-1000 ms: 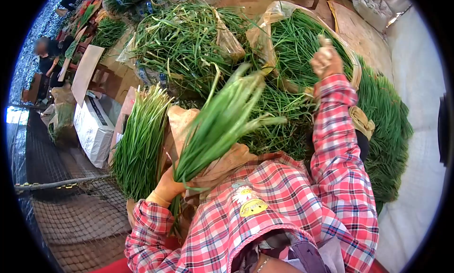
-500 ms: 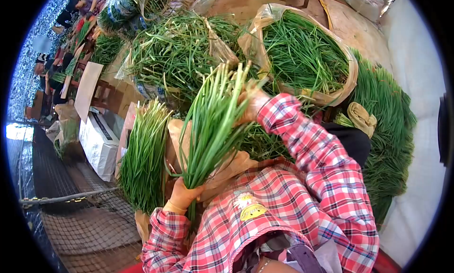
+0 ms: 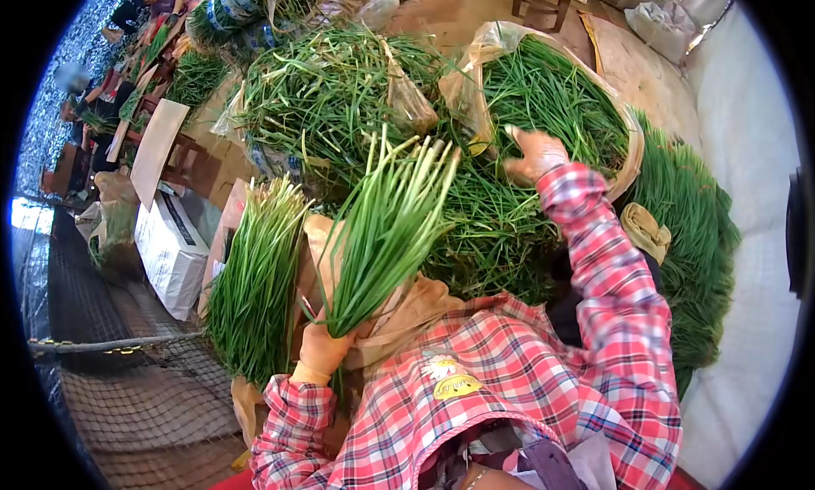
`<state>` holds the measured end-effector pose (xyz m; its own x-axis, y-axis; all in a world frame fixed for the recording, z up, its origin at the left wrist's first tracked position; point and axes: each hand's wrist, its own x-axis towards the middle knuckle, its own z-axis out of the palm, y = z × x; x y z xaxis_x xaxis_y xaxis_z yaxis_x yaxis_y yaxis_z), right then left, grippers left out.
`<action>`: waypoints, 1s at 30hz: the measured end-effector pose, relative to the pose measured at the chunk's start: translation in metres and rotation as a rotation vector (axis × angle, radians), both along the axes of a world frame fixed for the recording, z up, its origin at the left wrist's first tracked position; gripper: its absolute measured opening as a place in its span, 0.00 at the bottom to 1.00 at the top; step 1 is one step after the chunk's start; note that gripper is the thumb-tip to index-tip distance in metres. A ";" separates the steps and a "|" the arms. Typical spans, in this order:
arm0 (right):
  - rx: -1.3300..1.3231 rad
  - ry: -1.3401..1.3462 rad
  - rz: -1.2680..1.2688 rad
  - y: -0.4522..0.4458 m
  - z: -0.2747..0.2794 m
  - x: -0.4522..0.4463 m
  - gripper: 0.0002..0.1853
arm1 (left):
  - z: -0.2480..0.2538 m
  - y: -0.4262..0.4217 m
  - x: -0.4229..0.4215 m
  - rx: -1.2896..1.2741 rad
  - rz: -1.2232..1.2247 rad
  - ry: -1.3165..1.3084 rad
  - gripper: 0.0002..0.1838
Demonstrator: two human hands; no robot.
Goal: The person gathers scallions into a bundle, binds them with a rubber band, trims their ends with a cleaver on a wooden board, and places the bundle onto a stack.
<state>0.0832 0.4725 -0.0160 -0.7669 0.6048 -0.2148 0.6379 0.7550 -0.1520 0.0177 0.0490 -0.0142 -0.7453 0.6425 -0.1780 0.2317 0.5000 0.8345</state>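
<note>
My left hand (image 3: 325, 352) is closed round the lower, leafy end of a bunch of garlic chives (image 3: 386, 235), whose pale stem ends fan out upward. My right hand (image 3: 536, 155) is open, thumb and fingers apart with nothing between them. It hovers over the loose chives (image 3: 492, 223), beside the plastic-lined basket of chives (image 3: 552, 100); whether it touches any leaves I cannot tell. Left of the held bunch stands a thick stack of aligned chives (image 3: 255, 295). Brown cloth (image 3: 407, 316) covers my lap beneath the bunch.
A large heap of tangled chives (image 3: 331, 91) lies ahead. Along the right, neatly laid chives (image 3: 696, 235) run beside a white wall (image 3: 760, 235). A white box (image 3: 172, 252) and black netting (image 3: 153, 405) are at the left. Other people sit at the far left.
My right hand has left the stem tops of the bunch and moved right, its fingers now spread. The left hand keeps its hold, and the bunch has tipped slightly and spread at the top.
</note>
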 end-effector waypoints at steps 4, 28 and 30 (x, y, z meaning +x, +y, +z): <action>-0.303 0.598 0.371 -0.015 0.016 -0.038 0.30 | 0.001 0.001 0.008 -0.066 -0.048 0.113 0.28; -0.007 0.004 0.323 -0.068 0.002 -0.076 0.32 | -0.005 0.003 0.016 -0.036 0.024 0.046 0.32; 0.058 0.136 0.297 -0.069 -0.009 -0.072 0.28 | -0.015 0.000 0.016 0.005 0.039 0.081 0.32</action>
<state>0.0114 0.4035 -0.0248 -0.9308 0.3588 -0.0697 0.3655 0.9148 -0.1720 0.0333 0.0487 -0.0296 -0.7820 0.6130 -0.1130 0.2790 0.5064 0.8159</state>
